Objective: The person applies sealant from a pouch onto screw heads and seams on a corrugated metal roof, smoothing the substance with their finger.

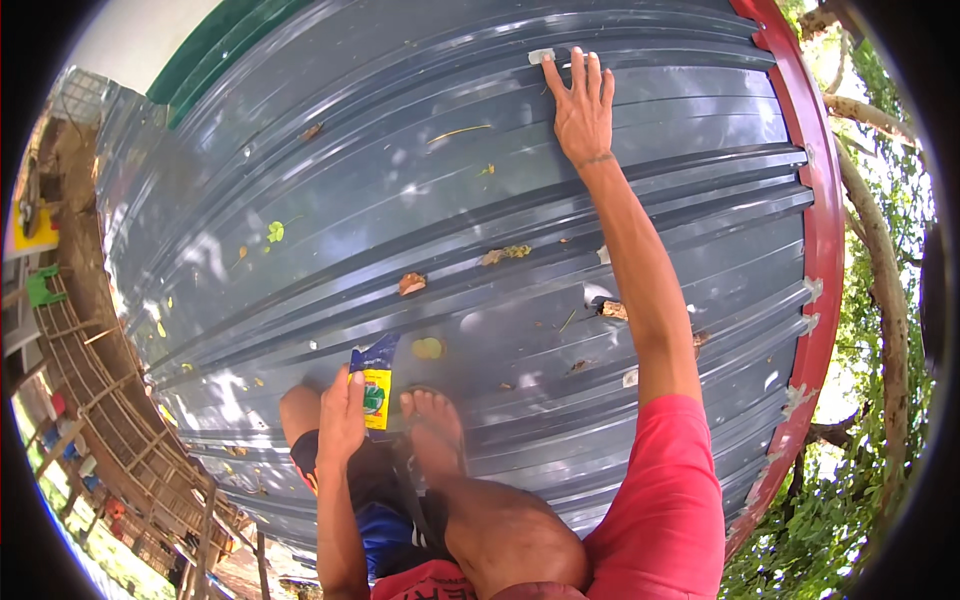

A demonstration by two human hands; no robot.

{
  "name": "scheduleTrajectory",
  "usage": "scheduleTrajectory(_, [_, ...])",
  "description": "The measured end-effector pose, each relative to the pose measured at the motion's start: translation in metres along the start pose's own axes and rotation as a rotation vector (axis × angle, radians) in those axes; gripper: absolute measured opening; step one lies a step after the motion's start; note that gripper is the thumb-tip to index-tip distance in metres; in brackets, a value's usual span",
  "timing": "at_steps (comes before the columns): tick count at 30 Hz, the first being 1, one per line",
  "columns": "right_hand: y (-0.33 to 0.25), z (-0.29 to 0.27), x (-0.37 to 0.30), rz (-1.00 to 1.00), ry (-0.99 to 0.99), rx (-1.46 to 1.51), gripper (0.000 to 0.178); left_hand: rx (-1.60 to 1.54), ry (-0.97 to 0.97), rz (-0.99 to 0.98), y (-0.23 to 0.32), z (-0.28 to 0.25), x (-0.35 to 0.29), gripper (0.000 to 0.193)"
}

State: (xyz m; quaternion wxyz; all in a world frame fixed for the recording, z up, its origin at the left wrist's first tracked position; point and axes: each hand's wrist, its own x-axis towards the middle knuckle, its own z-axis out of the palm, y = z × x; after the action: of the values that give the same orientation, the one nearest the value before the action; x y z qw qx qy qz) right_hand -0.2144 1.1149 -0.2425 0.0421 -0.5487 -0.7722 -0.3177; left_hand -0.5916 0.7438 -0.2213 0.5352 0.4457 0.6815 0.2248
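Note:
My right hand (583, 115) reaches far forward over a dark grey ribbed metal roof (370, 190). Its fingers are spread, and the index fingertip touches a small whitish patch (540, 57) on a raised rib. Close to my bent knees, my left hand (342, 418) grips a blue and yellow packet (377, 393) with a green picture on its front. The packet's top end looks crumpled; whether it is torn cannot be made out. My bare foot (433, 425) rests on the roof just right of the packet.
Red trim (825, 240) with pale grey smears edges the roof at right, beside tree branches (885, 280). Dry leaves (411, 284) and a broken piece of wood (611, 309) litter the sheets. Beyond the roof's left edge, a stick fence (95, 390) stands on lower ground.

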Motion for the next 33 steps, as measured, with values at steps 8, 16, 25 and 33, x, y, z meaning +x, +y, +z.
scheduleTrajectory(8, [0.007,0.007,0.027,-0.032,0.057,0.116,0.047,-0.012,0.013,0.001,0.008,0.003,0.000,0.030])
scheduleTrajectory(16, [-0.013,0.016,0.001,0.260,0.007,0.418,0.055,-0.002,0.004,-0.030,0.000,0.003,-0.002,0.030])
scheduleTrajectory(25, [-0.020,0.005,0.000,0.064,-0.085,0.002,0.066,0.004,0.009,-0.014,0.006,0.002,-0.001,0.031])
scheduleTrajectory(33, [0.012,0.005,-0.007,-0.010,-0.024,-0.029,0.064,-0.007,0.008,-0.034,0.004,0.004,-0.003,0.031])
